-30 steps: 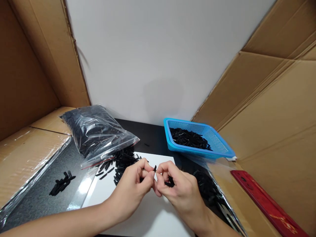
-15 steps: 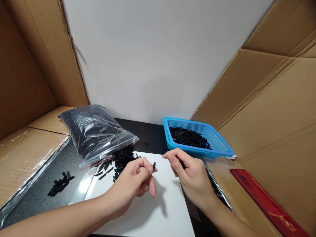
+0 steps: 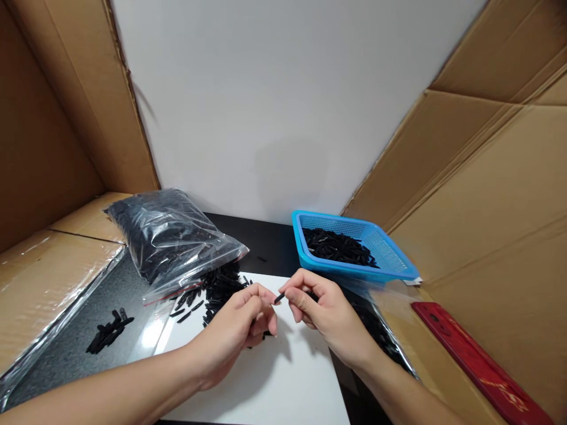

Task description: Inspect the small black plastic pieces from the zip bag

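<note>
My right hand (image 3: 325, 310) pinches a small, slim black strip (image 3: 279, 298) between thumb and forefinger above a white board (image 3: 305, 378). My left hand (image 3: 241, 319) is closed, its fingertips at the strip's left end. Other dark bits (image 3: 266, 334) show below the left fingers; whether they are held or lie on the board I cannot tell. A pile of similar black strips (image 3: 221, 289) spreads behind my left hand, partly hidden by it. More of them fill part of a blue basket (image 3: 398, 260) beyond my right hand.
At the back left lies a clear zip bag (image 3: 172, 236) full of dark pieces. A small heap of black pieces (image 3: 108, 332) sits on the grey surface at left. Cardboard walls (image 3: 487, 177) stand on both sides. A red case (image 3: 473, 360) lies at right, near a partly hidden bag (image 3: 381, 333).
My right hand has moved left and down to my left hand, and its thumb and forefinger have closed on the black strip that my left fingers held.
</note>
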`<state>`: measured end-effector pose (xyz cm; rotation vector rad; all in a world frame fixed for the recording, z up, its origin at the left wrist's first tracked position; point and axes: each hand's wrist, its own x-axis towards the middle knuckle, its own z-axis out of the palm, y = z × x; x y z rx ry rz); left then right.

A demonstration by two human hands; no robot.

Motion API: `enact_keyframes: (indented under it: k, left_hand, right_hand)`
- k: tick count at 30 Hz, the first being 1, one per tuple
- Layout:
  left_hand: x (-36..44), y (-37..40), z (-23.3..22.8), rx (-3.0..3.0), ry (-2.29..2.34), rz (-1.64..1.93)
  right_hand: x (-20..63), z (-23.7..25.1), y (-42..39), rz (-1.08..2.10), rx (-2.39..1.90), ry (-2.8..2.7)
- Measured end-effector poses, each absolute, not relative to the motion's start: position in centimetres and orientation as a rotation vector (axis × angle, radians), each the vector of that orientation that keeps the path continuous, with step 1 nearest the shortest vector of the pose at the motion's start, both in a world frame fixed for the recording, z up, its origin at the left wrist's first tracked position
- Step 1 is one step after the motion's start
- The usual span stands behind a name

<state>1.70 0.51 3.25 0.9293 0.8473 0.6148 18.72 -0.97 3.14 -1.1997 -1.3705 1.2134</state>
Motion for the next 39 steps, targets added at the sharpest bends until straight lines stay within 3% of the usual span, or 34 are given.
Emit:
enact_keyframes:
  k: [13, 29, 39]
  left_hand:
    - [1.7, 0.7, 1.9, 0.873, 0.687, 0.745]
    - [1.7, 1.3, 2.1, 0.863, 0.827, 0.853]
    - [1.5, 1.5, 1.7, 1.022, 0.823, 0.837]
  right_hand:
    - [18.7, 3.4, -1.2, 1.291, -1.156, -1.191]
    - [18.7, 2.9, -1.2, 1.213, -1.153, -1.261]
    - [18.6, 3.0, -0.5, 1.594, -0.887, -0.835]
